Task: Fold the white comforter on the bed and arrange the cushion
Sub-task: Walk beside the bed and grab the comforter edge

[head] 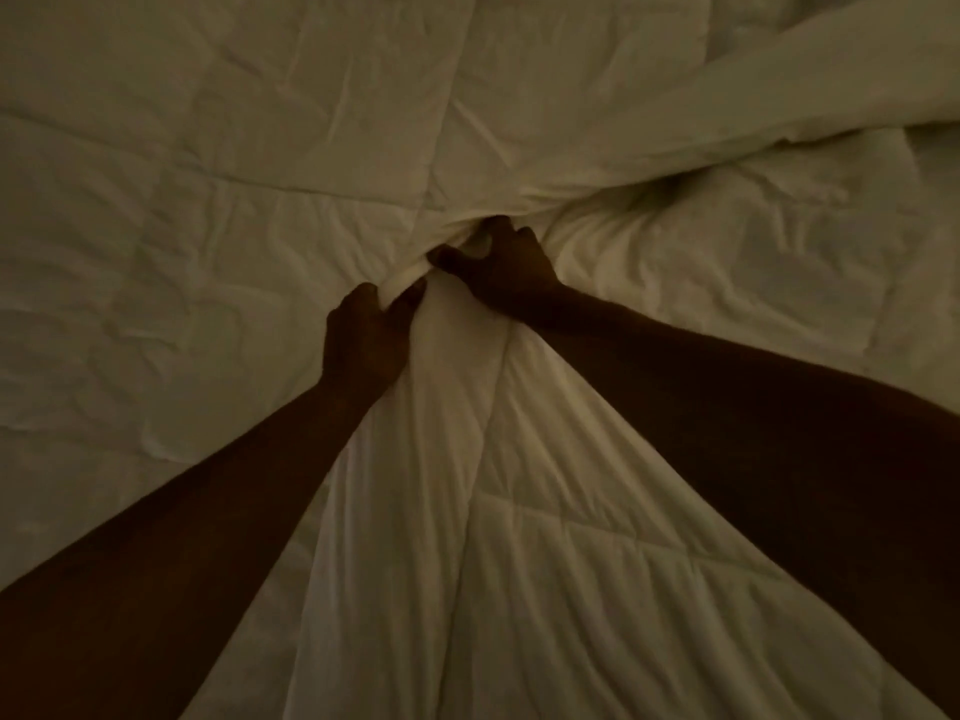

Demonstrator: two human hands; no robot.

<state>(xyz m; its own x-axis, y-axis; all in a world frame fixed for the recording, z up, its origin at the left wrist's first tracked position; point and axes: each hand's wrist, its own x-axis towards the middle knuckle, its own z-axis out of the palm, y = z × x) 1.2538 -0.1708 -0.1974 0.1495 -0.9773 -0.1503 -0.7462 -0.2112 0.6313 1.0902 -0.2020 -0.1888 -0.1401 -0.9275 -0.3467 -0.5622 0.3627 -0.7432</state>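
Here, in dim light, the white comforter [218,163] fills nearly the whole view, spread wrinkled across the bed with its quilted stitch lines showing. Both bare arms reach forward from the bottom corners and meet near the middle, where the fabric is gathered into a bunched peak. The left hand [366,332] has its fingers curled and its thumb set against them, pinching a fold of the comforter at the lower left of that peak. The right hand [506,265], just beside and slightly farther away, grips the same bunch, thumb stretched out to the left and fingers curled into the cloth above it. The 2 hands are close together, almost touching. From the gathered spot a taut ridge of fabric runs down toward the viewer between the forearms, with long creases fanning out on either side. At the upper right a thicker, puffier fold of the comforter lies over the flat part.
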